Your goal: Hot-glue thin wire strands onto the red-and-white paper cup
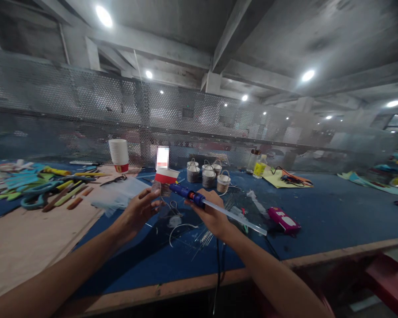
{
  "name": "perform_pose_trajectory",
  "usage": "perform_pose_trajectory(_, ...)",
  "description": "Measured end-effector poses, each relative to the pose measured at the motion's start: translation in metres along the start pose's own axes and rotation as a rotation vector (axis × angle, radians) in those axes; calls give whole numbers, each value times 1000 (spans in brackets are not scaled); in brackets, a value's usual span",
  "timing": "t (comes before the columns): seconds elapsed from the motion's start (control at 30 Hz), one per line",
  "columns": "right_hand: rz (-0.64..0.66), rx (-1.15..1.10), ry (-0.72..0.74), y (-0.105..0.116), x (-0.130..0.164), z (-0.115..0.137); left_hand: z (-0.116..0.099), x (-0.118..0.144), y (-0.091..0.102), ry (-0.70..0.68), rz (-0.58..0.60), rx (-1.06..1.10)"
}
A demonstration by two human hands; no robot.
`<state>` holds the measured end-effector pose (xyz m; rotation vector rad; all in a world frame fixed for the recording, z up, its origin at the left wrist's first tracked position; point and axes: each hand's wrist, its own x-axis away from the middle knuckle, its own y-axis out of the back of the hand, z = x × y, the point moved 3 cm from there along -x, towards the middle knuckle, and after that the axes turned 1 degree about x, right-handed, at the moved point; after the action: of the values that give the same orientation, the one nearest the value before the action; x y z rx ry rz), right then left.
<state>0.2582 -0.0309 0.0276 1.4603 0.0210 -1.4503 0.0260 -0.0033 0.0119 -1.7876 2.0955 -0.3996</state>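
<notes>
My left hand (139, 209) is closed, its fingertips at the left side of a small red and white paper cup (166, 176). The lower part of this cup looks grey-brown, and the fingers and a nozzle partly hide it. My right hand (209, 210) grips a blue glue gun (185, 192), whose nozzle points left at the cup. A long translucent glue stick (235, 216) sticks out of the gun's back end. Under the hands lie a loop of pale cord (182, 226) and several thin wires (207, 236).
Several small handled buckets (208, 177) stand behind my right hand. A paper cup stack (118, 154), scissors (40, 193) and coloured sticks are at the left. At the right lie a magenta box (284, 220) and a yellow-labelled bottle (260, 167). A black cable (218, 274) hangs over the table edge.
</notes>
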Motion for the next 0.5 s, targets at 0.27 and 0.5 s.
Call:
perform_pose_trajectory(0.27, 15, 17, -6, 1, 0, 0, 0, 2, 1, 15, 9, 13)
perform_pose_trajectory(0.5, 4, 43, -20, -2, 0, -4, -2, 1, 1, 37, 9, 28)
